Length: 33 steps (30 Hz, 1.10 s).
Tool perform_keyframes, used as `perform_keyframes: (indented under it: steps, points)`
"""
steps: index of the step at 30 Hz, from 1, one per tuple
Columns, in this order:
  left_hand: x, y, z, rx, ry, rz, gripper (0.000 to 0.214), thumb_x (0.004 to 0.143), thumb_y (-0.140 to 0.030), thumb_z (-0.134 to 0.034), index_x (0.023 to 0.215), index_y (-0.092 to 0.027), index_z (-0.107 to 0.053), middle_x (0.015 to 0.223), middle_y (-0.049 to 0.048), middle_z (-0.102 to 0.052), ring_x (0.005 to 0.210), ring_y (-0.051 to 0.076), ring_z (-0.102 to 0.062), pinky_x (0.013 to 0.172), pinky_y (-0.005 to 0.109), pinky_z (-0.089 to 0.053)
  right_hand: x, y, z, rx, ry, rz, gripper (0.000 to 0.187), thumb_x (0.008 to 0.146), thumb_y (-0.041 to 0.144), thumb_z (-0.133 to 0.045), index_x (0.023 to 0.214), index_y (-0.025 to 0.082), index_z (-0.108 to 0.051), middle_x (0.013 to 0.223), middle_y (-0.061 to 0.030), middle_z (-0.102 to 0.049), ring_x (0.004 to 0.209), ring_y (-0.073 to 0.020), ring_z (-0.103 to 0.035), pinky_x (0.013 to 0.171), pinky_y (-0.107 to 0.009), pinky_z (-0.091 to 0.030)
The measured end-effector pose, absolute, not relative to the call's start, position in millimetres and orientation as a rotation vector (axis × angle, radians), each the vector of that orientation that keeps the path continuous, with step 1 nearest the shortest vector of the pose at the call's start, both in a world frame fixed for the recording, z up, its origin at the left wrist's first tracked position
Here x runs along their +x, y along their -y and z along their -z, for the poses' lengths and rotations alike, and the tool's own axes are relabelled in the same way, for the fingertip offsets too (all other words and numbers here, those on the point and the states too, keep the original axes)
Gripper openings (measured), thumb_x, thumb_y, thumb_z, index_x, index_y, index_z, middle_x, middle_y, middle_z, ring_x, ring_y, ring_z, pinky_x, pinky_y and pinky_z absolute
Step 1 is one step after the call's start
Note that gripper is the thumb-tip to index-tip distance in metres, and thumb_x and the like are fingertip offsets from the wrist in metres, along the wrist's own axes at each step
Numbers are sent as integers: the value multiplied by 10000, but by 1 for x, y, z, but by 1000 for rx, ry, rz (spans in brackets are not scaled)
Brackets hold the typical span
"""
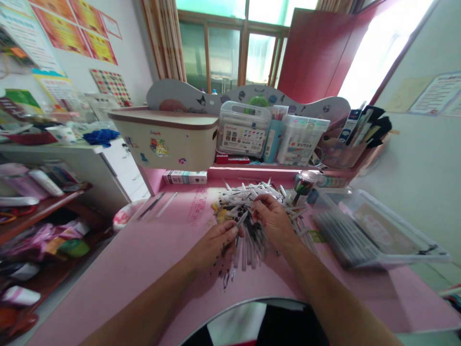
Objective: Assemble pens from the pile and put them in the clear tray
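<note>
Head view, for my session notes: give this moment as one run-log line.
left hand: pinches pen | right hand: at pen pile | on pink desk

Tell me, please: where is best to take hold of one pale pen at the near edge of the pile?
Probably pinch the pen on the free part of its barrel, coming from above and from your side. It seems to stick out of the near edge of the pile toward you, so this part looks open, while its far end is lost in the pile.
</note>
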<state>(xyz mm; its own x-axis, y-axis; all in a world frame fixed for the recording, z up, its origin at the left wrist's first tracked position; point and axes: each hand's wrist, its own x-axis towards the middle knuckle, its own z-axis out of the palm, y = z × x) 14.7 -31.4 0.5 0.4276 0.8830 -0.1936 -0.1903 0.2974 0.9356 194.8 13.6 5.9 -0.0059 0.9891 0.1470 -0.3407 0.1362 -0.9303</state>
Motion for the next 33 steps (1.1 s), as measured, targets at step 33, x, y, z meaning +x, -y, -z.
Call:
perform_keyframes:
  steps: [33]
  points:
    - [16, 28, -15, 1559, -947, -917, 136, 865, -255, -630, 774, -209, -719, 749, 51, -663, 714, 210, -558, 674, 272, -422, 192, 2, 0, -997, 1467, -1146, 229, 937, 419, -569, 802, 234, -571, 553, 63, -424, 497, -113, -356, 468, -246, -267]
